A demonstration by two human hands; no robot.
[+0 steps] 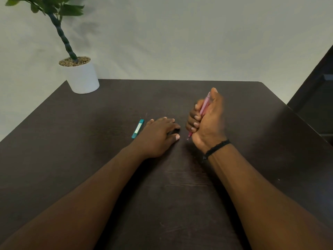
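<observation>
My right hand (pixel 207 121) grips a pink mechanical pencil (pixel 204 107) in a fist, tip pointing down toward the dark table (pixel 162 186), thumb on the top end. My left hand (pixel 158 136) rests flat on the table, palm down, fingers spread and relaxed, holding nothing. A small teal lead case (pixel 138 128) lies on the table just left of my left hand's fingers. One or two thin pencil leads (pixel 146 114) lie just beyond the case's far end.
A white pot (pixel 82 76) with a green plant stands at the table's far left corner against the pale wall. A dark piece of furniture (pixel 317 91) rises past the table's right edge. I wear a black band (pixel 216 147) on my right wrist.
</observation>
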